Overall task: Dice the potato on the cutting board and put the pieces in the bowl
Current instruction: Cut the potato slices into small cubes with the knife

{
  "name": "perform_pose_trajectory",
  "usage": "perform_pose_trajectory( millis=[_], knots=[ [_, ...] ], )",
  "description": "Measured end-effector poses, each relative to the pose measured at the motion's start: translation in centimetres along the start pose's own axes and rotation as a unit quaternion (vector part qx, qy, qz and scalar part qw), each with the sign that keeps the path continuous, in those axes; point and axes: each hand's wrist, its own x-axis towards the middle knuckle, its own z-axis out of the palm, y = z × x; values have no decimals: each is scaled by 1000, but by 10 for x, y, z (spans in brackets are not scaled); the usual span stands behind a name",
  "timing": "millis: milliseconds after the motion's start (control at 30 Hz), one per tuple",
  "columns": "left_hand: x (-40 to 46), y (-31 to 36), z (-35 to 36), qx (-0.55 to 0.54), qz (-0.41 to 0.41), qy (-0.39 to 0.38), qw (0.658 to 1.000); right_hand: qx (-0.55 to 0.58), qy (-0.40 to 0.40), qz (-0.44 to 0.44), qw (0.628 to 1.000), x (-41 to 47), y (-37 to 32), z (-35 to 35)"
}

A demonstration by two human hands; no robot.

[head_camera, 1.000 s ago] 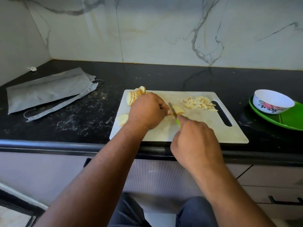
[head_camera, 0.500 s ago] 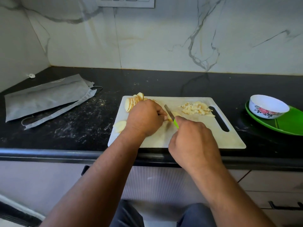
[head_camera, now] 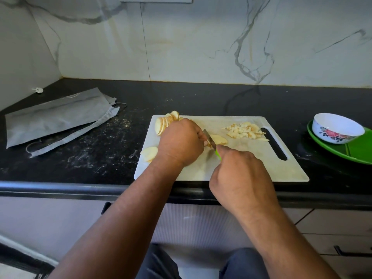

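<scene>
White board: I see the board (head_camera: pixel 251 164) lying flat on the black counter (head_camera: pixel 90 154), under both hands, its slot handle out beyond my right hand.
Left hand: my left hand (head_camera: pixel 181 143) is curled knuckles-up on the board, fingers bent down onto the slices (head_camera: pixel 218 139) being cut; I cannot tell how many pieces it holds.
Right hand: my right hand (head_camera: pixel 239 178) is closed round the green handle of the knife (head_camera: pixel 210 138), nearer me than the left hand.
Knife: blade points away from me, tilted, running between the two hands and touching the slices just beside the left fingertips.
Stack: a fanned stack (head_camera: pixel 166 122) of round slices stands on edge at the board's far corner, just past the left hand's knuckles.
Loose slice: one slice (head_camera: pixel 150 153) lies at the board's edge, outside the left wrist.
Dice: a heap of dice (head_camera: pixel 243 129) sits on the board beyond the right hand, next to the slot.
Bowl: the flowered bowl (head_camera: pixel 338 127) stands on a green plate (head_camera: pixel 354 152), well off to the right of my right hand, apart from the board; I cannot see anything inside it.
Cloth: a grey cloth (head_camera: pixel 56 115) lies on the counter well to the left of the left hand.
</scene>
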Motion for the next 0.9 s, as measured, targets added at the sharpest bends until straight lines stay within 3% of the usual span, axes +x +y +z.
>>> perform_pose_trajectory(
  millis=[267,533,633,700,900],
  knots=[
    [0,-3,1,11,9,-4,1000,-12,-39,4,999,-49,12,-29],
    [13,30,-38,178,79,-119,974,63,102,71,990,-7,63,-26],
    [16,42,-37,179,126,-121,968,121,120,72,983,7,72,-10],
    [18,46,-26,160,113,-139,971,165,131,66,975,9,77,-2],
    [18,50,8,200,50,-39,978,223,128,47,965,-1,85,6]
  ],
)
